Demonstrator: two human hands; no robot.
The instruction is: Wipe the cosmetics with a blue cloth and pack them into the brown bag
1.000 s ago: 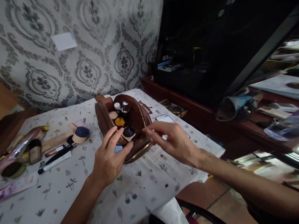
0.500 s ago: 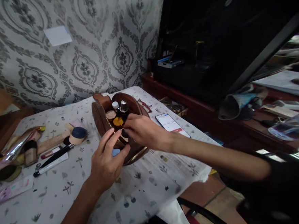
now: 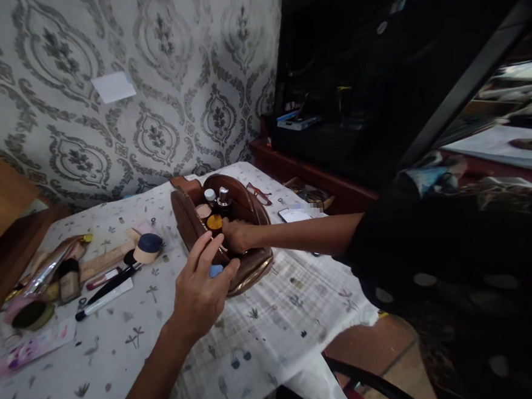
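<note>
So the desk (image 3: 310, 306), with its printed white cloth, runs all around and under both hands. The brown zip-up makeup bag (image 3: 186, 222) sits on it just past the left fingers and wrapped around the right ones. Big change is right there: a second ago the right hand (image 3: 239, 235) is only at the bag's right edge, and now it's dipped down inside. I'd read that as the work moving to the stuff inside, with part of the interior blocked from view.

Bag's mouth points up, long axis going from far left of the fingers to near right, zippered flap folded down at the near end.

Left hand (image 3: 200, 295) has its fingers loosely spread along the near-left rim, thumb apart, not gripping anything I can see. Right fingertips are buried, so can't tell if they're pinching something.

Phone (image 3: 291, 215) lies right of the right fingers, partly behind the forearm. Silver-capped bottle (image 3: 224, 197) and white-capped bottle (image 3: 210, 195) stand just beyond those fingers, amber lid (image 3: 214, 222) just to their left.
</note>
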